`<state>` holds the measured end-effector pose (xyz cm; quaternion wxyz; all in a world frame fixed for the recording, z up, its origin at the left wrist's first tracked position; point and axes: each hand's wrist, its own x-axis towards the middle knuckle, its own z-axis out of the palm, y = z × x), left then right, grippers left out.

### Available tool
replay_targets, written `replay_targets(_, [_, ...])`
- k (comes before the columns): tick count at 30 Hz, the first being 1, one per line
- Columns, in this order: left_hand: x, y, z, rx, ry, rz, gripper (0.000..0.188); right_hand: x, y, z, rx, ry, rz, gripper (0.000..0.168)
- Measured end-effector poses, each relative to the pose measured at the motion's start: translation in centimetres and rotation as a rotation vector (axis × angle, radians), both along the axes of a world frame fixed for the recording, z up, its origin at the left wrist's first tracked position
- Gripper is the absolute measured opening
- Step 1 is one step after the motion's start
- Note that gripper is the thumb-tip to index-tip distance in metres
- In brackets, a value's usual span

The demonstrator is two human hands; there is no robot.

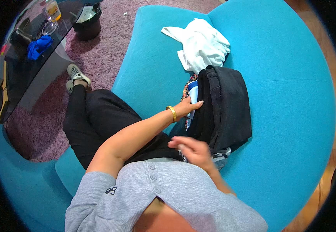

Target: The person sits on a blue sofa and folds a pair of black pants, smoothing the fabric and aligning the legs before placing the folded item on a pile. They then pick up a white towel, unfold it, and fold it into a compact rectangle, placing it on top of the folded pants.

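A pile of folded black garments [228,104], denim-like at the top, lies on the turquoise sofa before me. My left hand [185,108], a gold bracelet at its wrist, is at the pile's left edge. Its thumb touches the black cloth, while its other fingers are partly hidden beside a pale blue cloth [193,94]. A patterned orange and black fabric [184,92] sticks out there too. Blurred by motion, my right hand [195,152] hovers near my lap at the pile's near end, with nothing seen in it. Beneath that end, a black-and-white cloth [222,155] peeks out.
A crumpled white garment [204,45] lies on the sofa [284,116] beyond the pile. At the far left, a dark glass table [20,72] holds a bottle [53,11] and a blue cloth [39,47]. A lined bin [88,27] stands on the purple carpet [113,34].
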<state>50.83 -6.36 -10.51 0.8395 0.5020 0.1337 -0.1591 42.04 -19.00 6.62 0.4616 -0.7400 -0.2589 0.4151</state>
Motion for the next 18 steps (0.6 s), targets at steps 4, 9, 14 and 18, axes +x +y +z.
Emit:
replay_targets(4, [-4.5,1.5,1.3,-0.157,0.066,0.127,0.079,7.2,2.0,5.6,0.034,-1.195,0.024,0.033])
replay_targets(9, [-7.9,-1.9,-1.1,-0.12,-0.083,0.165,0.102,17.6,-4.2,-5.3,-0.261,-1.5,0.0,0.05])
replay_targets(14, [-0.4,-6.9,-0.1,0.218,-0.325,0.166,0.134,19.9,-6.7,-5.9,-0.246,-1.523,-0.058,0.05])
replay_targets(18, [0.3,-3.2,3.8,0.624,-0.461,-0.121,0.114,23.0,-11.8,-9.1,-0.295,-1.577,-0.429,0.05])
